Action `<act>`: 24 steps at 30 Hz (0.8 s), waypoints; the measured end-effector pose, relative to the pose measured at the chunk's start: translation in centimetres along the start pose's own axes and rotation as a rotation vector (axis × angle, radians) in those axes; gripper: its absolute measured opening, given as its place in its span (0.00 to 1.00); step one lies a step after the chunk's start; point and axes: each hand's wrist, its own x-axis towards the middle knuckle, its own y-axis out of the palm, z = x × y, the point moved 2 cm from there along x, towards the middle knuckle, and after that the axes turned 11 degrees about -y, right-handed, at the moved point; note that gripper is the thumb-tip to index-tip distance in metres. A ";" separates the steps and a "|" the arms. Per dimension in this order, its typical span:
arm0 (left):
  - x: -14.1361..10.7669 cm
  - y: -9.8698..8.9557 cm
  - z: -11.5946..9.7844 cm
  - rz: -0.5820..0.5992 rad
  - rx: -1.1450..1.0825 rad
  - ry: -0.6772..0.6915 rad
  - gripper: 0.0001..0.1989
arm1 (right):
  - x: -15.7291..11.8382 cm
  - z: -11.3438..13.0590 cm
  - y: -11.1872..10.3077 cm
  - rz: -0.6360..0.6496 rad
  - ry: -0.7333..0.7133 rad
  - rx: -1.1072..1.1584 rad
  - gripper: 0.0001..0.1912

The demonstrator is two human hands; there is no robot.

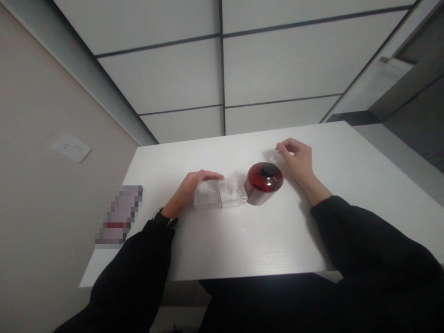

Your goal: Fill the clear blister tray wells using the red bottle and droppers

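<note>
Two clear square containers with domed tops stand side by side on the white table, the left one (206, 195) and the right one (233, 192). My left hand (196, 181) lies along the back and left side of them, its fingers stretched out behind. Touching or nearly touching the right container is a dark red round bottle (260, 180) with a black cap and a pale label. To the right of the bottle, my right hand (297, 157) rests on the table with curled fingers, thumb and fingertips close together; whether anything small is between them cannot be made out.
The white table (277, 245) reaches to white panelled doors (277, 60) at the back. A blurred-out flat object (121, 215) lies at its left edge. On the left wall is a socket plate (72, 147). A tiny clear sliver (243, 230) lies in front of the containers.
</note>
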 end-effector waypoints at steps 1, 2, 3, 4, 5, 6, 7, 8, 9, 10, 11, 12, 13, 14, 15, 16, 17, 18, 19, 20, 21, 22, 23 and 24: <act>0.0 0.0 0.0 0.001 -0.001 -0.002 0.39 | 0.0 0.0 0.0 0.003 0.002 0.000 0.13; 0.0 0.0 0.1 0.000 0.001 -0.002 0.38 | 0.0 0.0 0.0 0.006 0.005 0.001 0.13; 0.1 0.0 0.1 -0.002 0.004 0.001 0.38 | 0.0 0.0 0.0 0.009 0.007 0.002 0.13; 0.1 0.0 0.2 -0.003 0.008 0.005 0.38 | 0.0 0.0 0.0 0.011 0.010 0.002 0.13; 0.2 0.0 0.2 -0.003 0.011 0.010 0.38 | 0.0 0.0 0.0 0.011 0.012 0.000 0.13; 0.2 0.1 0.3 -0.005 0.011 0.014 0.38 | 0.0 0.0 0.0 0.012 0.014 -0.003 0.14; 0.3 0.1 0.4 -0.006 0.010 0.015 0.38 | 0.0 0.0 0.0 0.012 0.015 -0.005 0.14; 0.3 0.1 0.4 -0.009 0.008 0.014 0.38 | 0.0 0.0 0.0 0.014 0.015 -0.006 0.14; 0.3 0.1 0.4 -0.014 0.007 0.015 0.37 | 0.0 0.0 0.0 0.015 0.015 -0.004 0.15; 0.2 0.0 0.4 -0.018 0.009 0.021 0.37 | 0.0 0.1 0.0 0.014 0.015 -0.002 0.15; 0.1 -0.2 0.3 -0.020 0.013 0.032 0.37 | 0.0 0.1 0.0 0.013 0.014 0.001 0.15; 0.0 -0.4 0.1 -0.013 0.011 0.048 0.38 | 0.0 0.1 0.0 0.009 0.014 0.004 0.15; -0.2 -0.8 0.0 0.001 0.004 0.072 0.40 | 0.0 0.1 0.0 0.004 0.015 0.007 0.15; -0.5 -1.2 -0.3 0.024 -0.004 0.100 0.42 | 0.0 0.1 0.0 0.000 0.017 0.011 0.16; -0.8 -1.7 -0.5 0.052 -0.010 0.131 0.43 | 0.0 0.1 0.0 -0.004 0.018 0.016 0.15; -1.1 -2.2 -0.8 0.082 -0.012 0.165 0.44 | 0.0 0.1 0.0 -0.005 0.018 0.022 0.15; -1.4 -2.7 -1.1 0.113 -0.002 0.195 0.44 | 0.0 0.1 0.0 -0.005 0.018 0.027 0.15; -1.6 -3.1 -1.3 0.141 0.027 0.217 0.42 | 0.0 0.1 0.0 -0.003 0.017 0.029 0.15; -1.8 -3.5 -1.6 0.166 0.070 0.225 0.38 | 0.0 0.1 0.0 -0.001 0.015 0.029 0.15; -1.9 -3.7 -1.7 0.189 0.118 0.222 0.34 | 0.0 0.1 0.0 0.001 0.015 0.028 0.15; -1.9 -3.9 -1.9 0.208 0.166 0.213 0.29 | 0.0 0.1 0.0 0.002 0.016 0.024 0.15; -2.0 -3.9 -2.0 0.220 0.207 0.201 0.24 | 0.0 0.0 0.0 0.002 0.019 0.021 0.15; -2.0 -4.0 -2.0 0.222 0.236 0.192 0.20 | 0.0 0.0 0.0 0.002 0.021 0.019 0.15; -2.0 -3.9 -2.0 0.216 0.250 0.190 0.17 | 0.0 0.0 0.0 0.002 0.023 0.018 0.15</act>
